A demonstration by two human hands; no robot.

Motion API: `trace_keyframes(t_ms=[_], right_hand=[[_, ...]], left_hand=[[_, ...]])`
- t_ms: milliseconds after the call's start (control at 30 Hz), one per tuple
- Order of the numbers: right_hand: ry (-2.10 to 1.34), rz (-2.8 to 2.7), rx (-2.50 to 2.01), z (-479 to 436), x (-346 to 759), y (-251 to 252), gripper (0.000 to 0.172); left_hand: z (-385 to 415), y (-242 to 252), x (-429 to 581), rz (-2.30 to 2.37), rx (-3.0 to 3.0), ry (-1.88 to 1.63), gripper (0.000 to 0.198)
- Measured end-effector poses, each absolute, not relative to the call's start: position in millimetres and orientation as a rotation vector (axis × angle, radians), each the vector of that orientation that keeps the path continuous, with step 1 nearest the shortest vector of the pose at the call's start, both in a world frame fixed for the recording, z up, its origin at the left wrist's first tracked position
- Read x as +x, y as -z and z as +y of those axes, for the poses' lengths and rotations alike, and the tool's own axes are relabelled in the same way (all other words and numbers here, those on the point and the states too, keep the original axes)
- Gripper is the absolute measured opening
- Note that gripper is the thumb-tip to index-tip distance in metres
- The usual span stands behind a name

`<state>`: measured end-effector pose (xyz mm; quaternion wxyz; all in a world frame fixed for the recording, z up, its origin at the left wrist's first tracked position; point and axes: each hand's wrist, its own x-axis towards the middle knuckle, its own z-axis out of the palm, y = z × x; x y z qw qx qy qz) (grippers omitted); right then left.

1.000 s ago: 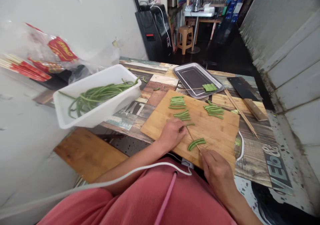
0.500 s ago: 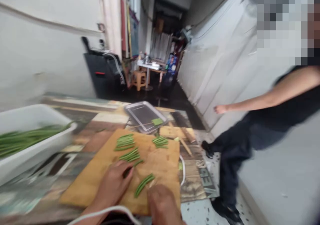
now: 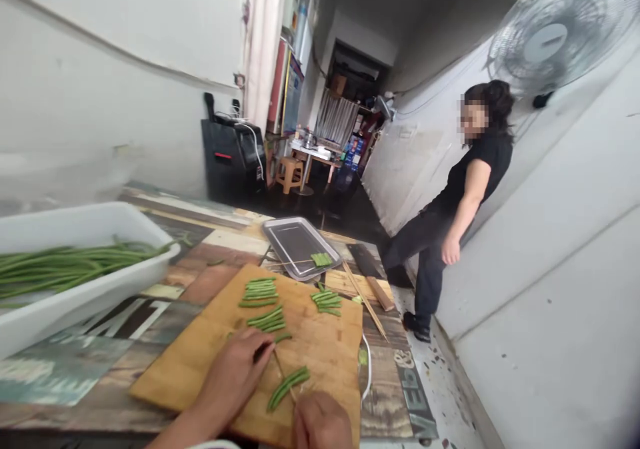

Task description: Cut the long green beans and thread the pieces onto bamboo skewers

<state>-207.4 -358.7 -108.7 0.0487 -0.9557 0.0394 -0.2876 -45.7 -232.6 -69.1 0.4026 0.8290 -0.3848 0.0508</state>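
A thin wooden skewer runs between my two hands, low over the wooden cutting board. My left hand pinches its far end between thumb and finger. The near end is in my closed right hand. Along the skewer, close to my right fingers, sit a few cut green bean pieces; whether it pierces them or passes beneath is unclear. Beyond my left fingers lies a row of bean pieces, with another row behind it and a third bunch to the right.
At left stands a white tub of long green beans. A metal tray behind the board holds a skewer with bean pieces. Loose skewers and a wood-handled knife lie right. A person stands beyond, beneath a fan.
My view has swung, bringing the fan into sight. The person now stands farther away with the arm lowered. Both hands stay low over the board, and the skewer between them shows more clearly.
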Motion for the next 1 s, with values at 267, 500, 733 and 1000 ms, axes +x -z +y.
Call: trace_keyframes(t_ms=[267, 500, 733, 1000], right_hand=[[0.700, 0.105, -2.776, -354.4, -216.2, 78.6, 0.024], [0.590, 0.014, -2.750, -359.1, -216.8, 64.1, 0.019], [0.641, -0.049, -2.769, -359.6, -214.9, 60.9, 0.018], [0.604, -0.076, -2.776, -359.2, -214.7, 58.3, 0.015]], left_hand=[[-235.3, 56.2, -52.9, -0.921, 2.173, -0.063, 0.019], [-237.5, 53.2, -52.9, -0.910, 2.211, -0.056, 0.016], [-237.6, 51.4, -54.5, -0.919, 2.194, -0.098, 0.014], [-237.6, 49.9, -53.0, -0.955, 2.229, -0.080, 0.016]])
